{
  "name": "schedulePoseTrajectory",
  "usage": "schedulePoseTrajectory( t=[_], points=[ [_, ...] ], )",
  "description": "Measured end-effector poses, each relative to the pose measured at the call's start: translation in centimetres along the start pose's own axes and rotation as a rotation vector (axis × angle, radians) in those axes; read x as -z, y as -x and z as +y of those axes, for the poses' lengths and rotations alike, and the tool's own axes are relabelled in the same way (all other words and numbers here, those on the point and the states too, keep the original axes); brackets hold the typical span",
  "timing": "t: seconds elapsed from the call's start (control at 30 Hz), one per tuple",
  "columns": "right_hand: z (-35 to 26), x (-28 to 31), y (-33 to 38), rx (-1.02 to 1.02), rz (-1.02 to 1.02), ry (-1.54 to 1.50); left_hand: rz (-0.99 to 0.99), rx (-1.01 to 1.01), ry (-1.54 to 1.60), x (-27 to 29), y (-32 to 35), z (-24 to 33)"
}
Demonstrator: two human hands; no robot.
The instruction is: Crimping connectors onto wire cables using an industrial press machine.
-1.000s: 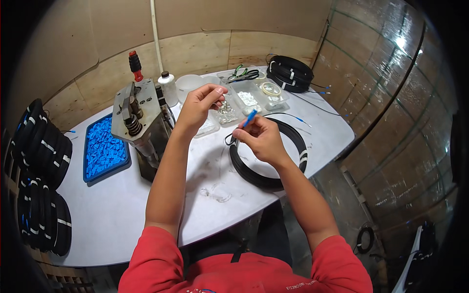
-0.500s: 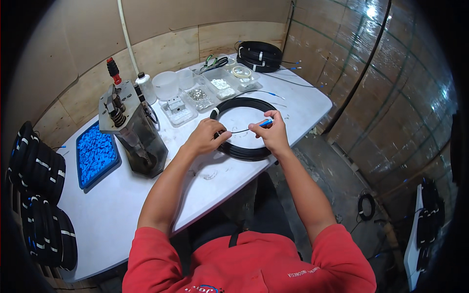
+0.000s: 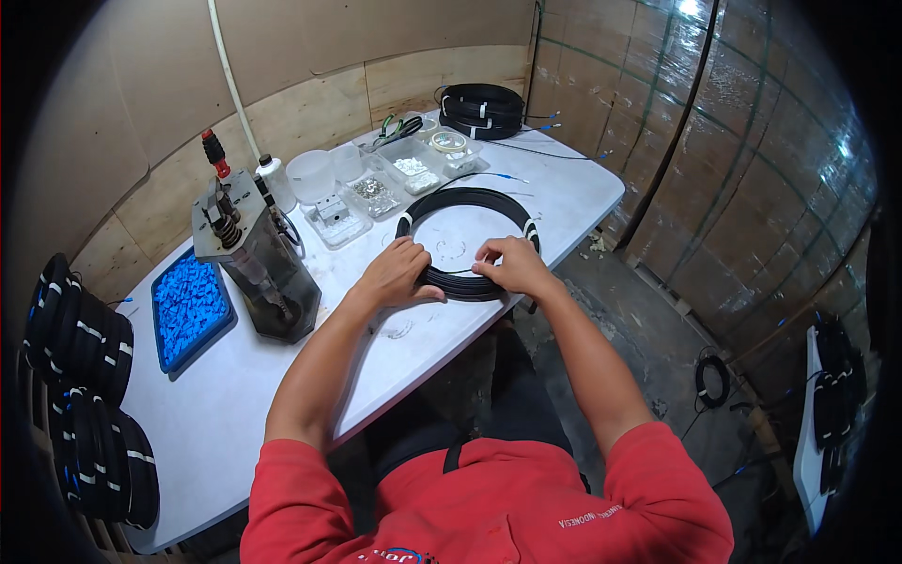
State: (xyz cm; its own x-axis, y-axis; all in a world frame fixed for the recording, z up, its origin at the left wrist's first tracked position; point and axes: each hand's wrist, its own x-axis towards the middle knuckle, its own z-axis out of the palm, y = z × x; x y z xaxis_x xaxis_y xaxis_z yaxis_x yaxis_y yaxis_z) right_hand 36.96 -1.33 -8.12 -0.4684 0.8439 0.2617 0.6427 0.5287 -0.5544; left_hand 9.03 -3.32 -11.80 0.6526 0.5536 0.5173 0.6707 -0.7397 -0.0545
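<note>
A coil of black cable (image 3: pixel 470 197) lies on the white table in front of me, bound with white ties. My left hand (image 3: pixel 399 273) is closed over the coil's near left side, thumb along its outer edge. At the near right side, my right hand (image 3: pixel 515 266) has its fingers pinched on a thin strand of the cable, just inside the ring. A blue-tipped cable end (image 3: pixel 505 177) sticks out beyond the coil's far side. Whatever lies under my right palm is hidden.
A blue tray (image 3: pixel 193 315) of small blue parts and a metal press (image 3: pixel 254 254) stand left. Clear containers (image 3: pixel 374 195) of small parts line the back. More cable coils sit at the back (image 3: pixel 481 111) and far left (image 3: pixel 80 329). The table edge (image 3: pixel 413 395) runs before me.
My right hand has moved down to the coil's near right side. The blue connector it held is no longer visible. My left hand stays on the coil, and the view has shifted slightly.
</note>
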Motion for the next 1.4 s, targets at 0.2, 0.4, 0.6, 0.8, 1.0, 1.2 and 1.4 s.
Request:
schedulePoseTrajectory(
  t=[0.2, 0.4, 0.6, 0.8, 1.0, 1.2, 1.4],
  points=[
    [0.1, 1.8, 0.3, 0.311, -0.065, 0.103, 0.138, -0.108, 0.010, -0.8, -2.4, 0.6],
    [-2.1, 6.4, 1.5, 0.559, 0.065, 0.174, 0.250, -0.014, 0.038, 2.9, -8.0, 1.9],
    [-2.4, 8.5, -1.2, 0.481, 0.360, 0.173, 0.143, 0.261, 0.110, 9.8, -14.1, 3.0],
    [-2.4, 11.3, -4.8, 0.368, 0.439, -0.089, 0.079, 0.367, 0.201, 14.1, -17.7, 2.7],
    [2.3, 12.1, -8.2, 0.377, 0.396, -0.401, 0.117, 0.469, 0.256, 13.4, -15.0, -2.1],
    [-0.1, 13.1, -7.5, 0.280, 0.475, 0.062, 0.284, 0.551, 0.564, 10.6, -13.8, -3.2],
    [-2.0, 16.2, -7.5, 0.457, 0.705, 0.075, 0.360, 0.444, 0.605, 9.1, -15.2, -3.6]
  ],
)
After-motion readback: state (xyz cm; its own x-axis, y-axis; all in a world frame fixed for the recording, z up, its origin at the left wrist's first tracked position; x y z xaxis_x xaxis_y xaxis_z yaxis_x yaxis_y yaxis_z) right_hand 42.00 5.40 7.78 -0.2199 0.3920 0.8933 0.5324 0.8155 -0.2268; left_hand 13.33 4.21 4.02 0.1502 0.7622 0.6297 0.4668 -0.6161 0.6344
